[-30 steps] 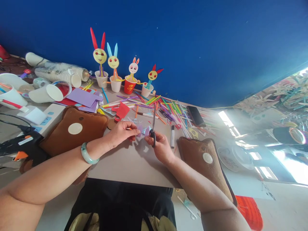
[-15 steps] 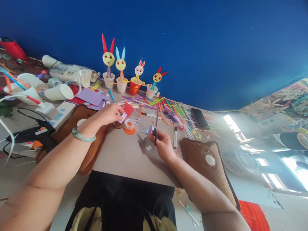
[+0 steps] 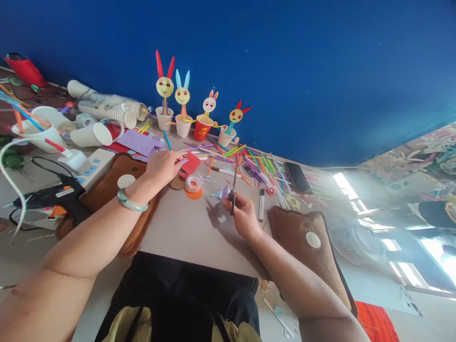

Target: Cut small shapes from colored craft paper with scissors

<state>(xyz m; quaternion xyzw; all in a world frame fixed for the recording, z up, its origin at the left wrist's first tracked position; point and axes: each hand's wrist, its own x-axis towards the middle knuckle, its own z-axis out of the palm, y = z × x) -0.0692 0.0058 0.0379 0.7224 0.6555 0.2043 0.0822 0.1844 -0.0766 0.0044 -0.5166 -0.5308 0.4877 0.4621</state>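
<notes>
My left hand (image 3: 164,167) is closed in a pinch, with a thin sliver of light purple paper (image 3: 184,161) showing at its fingertips. It hovers beside a piece of red paper (image 3: 192,163). In my right hand (image 3: 244,214) are black-handled scissors (image 3: 232,202), their blades pointing up and away from me. A small purple paper oval (image 3: 225,192) shows at the same fingers, with a bit of blue paper (image 3: 215,195) beside it. Between the hands, a roll of clear tape (image 3: 193,184) rests partly over an orange disc (image 3: 194,194).
Several rabbit-faced figures in cups (image 3: 184,127) line the blue wall. Colourful sticks (image 3: 256,171) are strewn before them. At left are purple paper sheets (image 3: 137,141) and a black glue gun (image 3: 53,195). A marker (image 3: 261,205), phone (image 3: 298,177) and brown cushion (image 3: 295,232) lie right.
My left hand has shifted up and slightly left toward the red paper, carrying the purple piece. My right hand stays nearly still with the scissors. The whole view has shifted slightly.
</notes>
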